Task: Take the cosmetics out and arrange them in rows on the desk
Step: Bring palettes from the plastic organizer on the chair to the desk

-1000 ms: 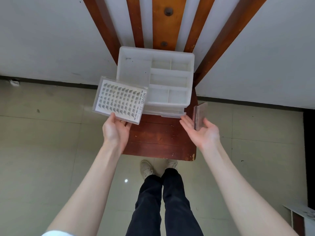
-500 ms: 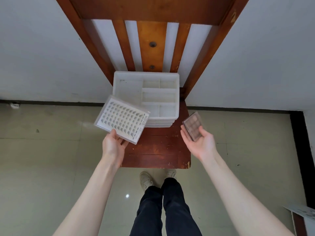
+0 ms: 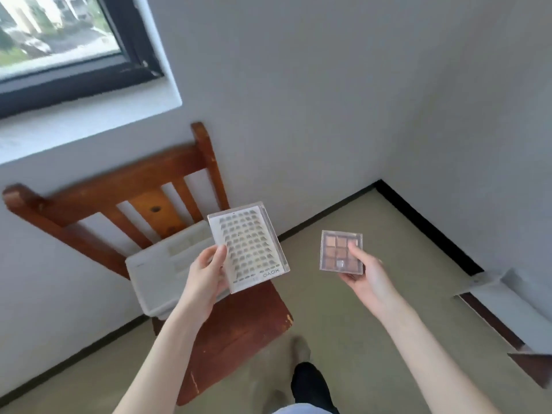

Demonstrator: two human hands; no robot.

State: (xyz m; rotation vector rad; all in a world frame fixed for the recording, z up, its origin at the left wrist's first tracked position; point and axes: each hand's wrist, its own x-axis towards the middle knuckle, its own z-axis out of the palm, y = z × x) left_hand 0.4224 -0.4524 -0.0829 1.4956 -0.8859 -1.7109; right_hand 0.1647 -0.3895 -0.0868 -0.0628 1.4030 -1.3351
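My left hand [image 3: 206, 271] grips a flat clear case of false lashes [image 3: 249, 245] by its lower left edge, thumb on its face, holding it up above the chair. My right hand [image 3: 363, 273] holds a small square eyeshadow palette [image 3: 340, 251] with brown pans, thumb across its right side, out over the floor to the right of the chair. A white plastic organiser tray [image 3: 155, 273] with compartments lies on the seat of the wooden chair [image 3: 239, 324], partly hidden behind my left hand and the lash case.
The chair stands against a white wall below a dark-framed window [image 3: 74, 55]. A room corner with black skirting [image 3: 424, 222] lies to the right. A white-topped desk edge [image 3: 507, 303] shows at the right. My dark trouser leg [image 3: 310, 386] is below.
The view has swung up and to the right, away from looking straight down on the chair. Both hands have lifted their items away from the tray, and the palette now faces me.
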